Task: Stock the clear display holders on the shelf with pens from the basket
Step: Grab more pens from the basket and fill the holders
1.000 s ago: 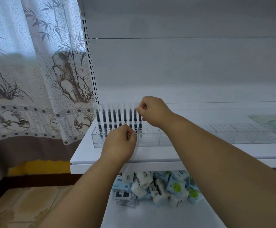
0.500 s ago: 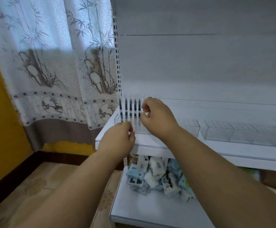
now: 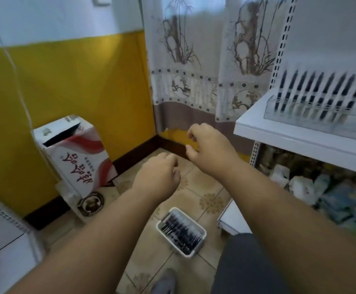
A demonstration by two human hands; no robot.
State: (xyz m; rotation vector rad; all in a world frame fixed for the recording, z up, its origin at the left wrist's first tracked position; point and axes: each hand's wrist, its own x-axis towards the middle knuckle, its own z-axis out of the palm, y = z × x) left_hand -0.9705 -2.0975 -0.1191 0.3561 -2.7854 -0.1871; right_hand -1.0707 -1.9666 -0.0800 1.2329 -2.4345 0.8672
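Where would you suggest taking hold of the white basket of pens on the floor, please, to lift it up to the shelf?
The white rectangular plastic basket lies flat on the tiled floor, its open top facing up and full of dark pens. I would probably come from above and grip its two long rims, one hand per side, keeping it level. Both the left hand and the right hand look empty.

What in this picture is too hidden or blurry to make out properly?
- Pens in the basket, head view: too small and blurred to count.
- Clear holder on the shelf: cut off by the right edge.
- Packets under the shelf: blurred, labels unreadable.
- Left hand and right hand fingertips: curled under, hidden.
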